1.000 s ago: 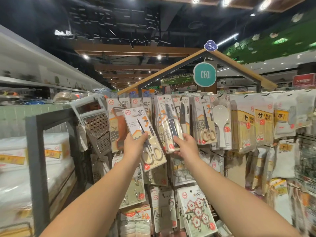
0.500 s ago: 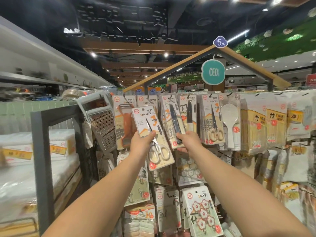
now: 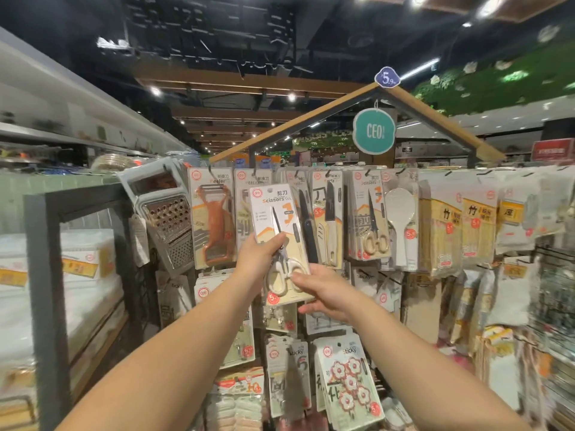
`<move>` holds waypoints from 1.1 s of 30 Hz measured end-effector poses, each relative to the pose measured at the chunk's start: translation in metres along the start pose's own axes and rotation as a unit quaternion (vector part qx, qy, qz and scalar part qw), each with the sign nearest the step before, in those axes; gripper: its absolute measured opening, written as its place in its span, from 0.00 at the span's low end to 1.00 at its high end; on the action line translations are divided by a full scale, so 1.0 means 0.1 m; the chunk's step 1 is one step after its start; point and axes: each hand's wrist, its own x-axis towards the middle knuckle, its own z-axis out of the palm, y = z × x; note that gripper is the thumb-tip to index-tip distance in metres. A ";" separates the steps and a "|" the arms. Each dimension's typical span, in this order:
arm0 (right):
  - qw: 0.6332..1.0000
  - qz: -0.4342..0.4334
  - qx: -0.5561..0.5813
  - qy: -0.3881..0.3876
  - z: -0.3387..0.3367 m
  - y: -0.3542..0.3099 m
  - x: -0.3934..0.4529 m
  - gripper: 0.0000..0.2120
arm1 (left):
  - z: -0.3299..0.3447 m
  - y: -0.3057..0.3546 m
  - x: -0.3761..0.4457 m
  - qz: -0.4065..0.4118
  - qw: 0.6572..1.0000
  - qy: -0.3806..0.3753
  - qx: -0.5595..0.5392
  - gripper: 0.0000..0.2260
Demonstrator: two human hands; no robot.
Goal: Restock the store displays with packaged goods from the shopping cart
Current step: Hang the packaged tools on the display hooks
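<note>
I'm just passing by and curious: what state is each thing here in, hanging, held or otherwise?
Scissors pack: off the hooks, held up in front of the rack.
Left hand: grips the pack's left edge.
Right hand: fingers on the pack's lower right corner.
Peeler pack: hanging.
Knife pack: hanging.
Grater: hanging, tilted.
Rice paddle: hanging.

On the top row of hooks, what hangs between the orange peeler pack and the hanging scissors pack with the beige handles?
In the head view, between the orange peeler pack and the hanging scissors pack: another peeler pack and knife packs, partly behind the held scissors pack.
</note>
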 end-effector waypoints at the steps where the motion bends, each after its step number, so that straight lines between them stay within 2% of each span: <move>1: 1.000 -0.010 0.015 0.020 -0.04 0.03 0.02 0.07 | 0.05 -0.01 0.00 -0.001 1.000 -0.005 0.002 0.06; 3: 0.996 -0.024 0.057 0.068 -0.12 0.07 0.03 0.06 | 0.14 -0.01 0.01 -0.012 1.000 -0.026 0.000 0.07; 10: 0.960 -0.082 0.139 0.229 -0.66 0.13 -0.05 0.07 | 0.54 0.02 -0.04 -0.095 0.979 -0.171 0.050 0.22; 13: 0.944 -0.097 0.163 0.270 -0.90 0.11 -0.02 0.07 | 0.76 0.05 -0.04 -0.101 0.972 -0.197 0.074 0.25; 18: 0.919 -0.131 0.169 0.330 -1.22 -0.01 0.04 0.12 | 1.11 0.10 -0.03 -0.108 0.966 -0.224 0.076 0.29; 24: 0.920 -0.126 0.150 0.339 -1.49 -0.14 0.11 0.15 | 1.28 0.00 -0.02 -0.117 0.963 -0.228 0.085 0.23; 27: 0.921 -0.131 0.136 0.340 -1.55 -0.20 0.17 0.11 | 1.27 -0.07 -0.02 -0.133 0.962 -0.218 0.096 0.18; 28: 0.921 -0.132 0.135 0.342 -1.57 -0.22 0.20 0.12 | 1.27 -0.09 -0.01 -0.137 0.962 -0.215 0.099 0.19; 31: 0.918 -0.118 0.140 0.353 -1.64 -0.25 0.31 0.24 | 1.23 -0.11 -0.02 -0.140 0.963 -0.208 0.102 0.18; 33: 0.915 -0.104 0.140 0.364 -1.65 -0.27 0.37 0.25 | 1.19 -0.10 -0.01 -0.142 0.963 -0.206 0.099 0.13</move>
